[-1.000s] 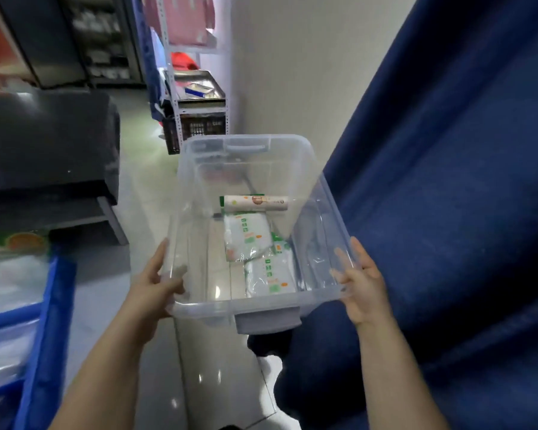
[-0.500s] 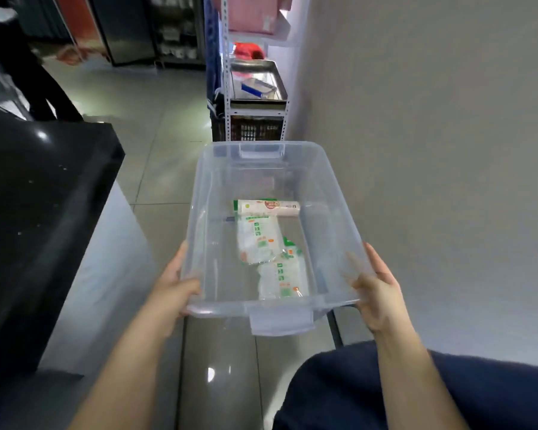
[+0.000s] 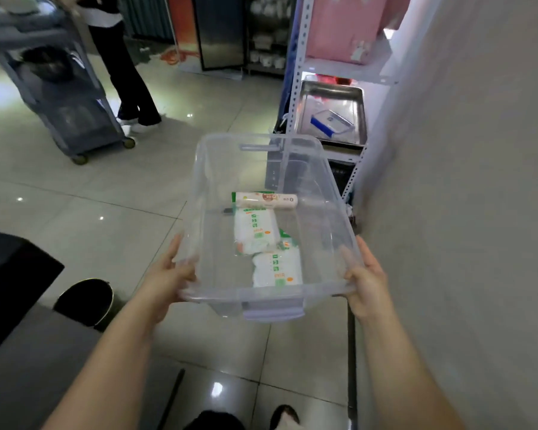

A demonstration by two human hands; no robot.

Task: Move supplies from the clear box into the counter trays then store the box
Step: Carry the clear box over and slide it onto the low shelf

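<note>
I carry the clear box (image 3: 317, 181) level in front of me above the tiled floor. My left hand (image 3: 166, 276) grips its near left rim, and my right hand (image 3: 365, 282) grips its near right rim. Inside lie a white roll (image 3: 266, 200) across the far part and two white packets with green print (image 3: 255, 232) (image 3: 277, 270) on the bottom. A grey latch handle (image 3: 272, 311) hangs on the box's near end.
A metal shelf rack (image 3: 295, 88) ahead right holds a steel tray (image 3: 331, 113) with a blue-rimmed lid. A wall (image 3: 463, 181) runs along the right. A person (image 3: 121, 66) stands by a grey wheeled cart (image 3: 59, 88) at far left. A black counter edge (image 3: 10, 274) and round bin (image 3: 84, 301) sit left.
I have moved forward with the box past the blue fabric and the black counter. The shelf rack is closer, and the person with the cart has come into view.
</note>
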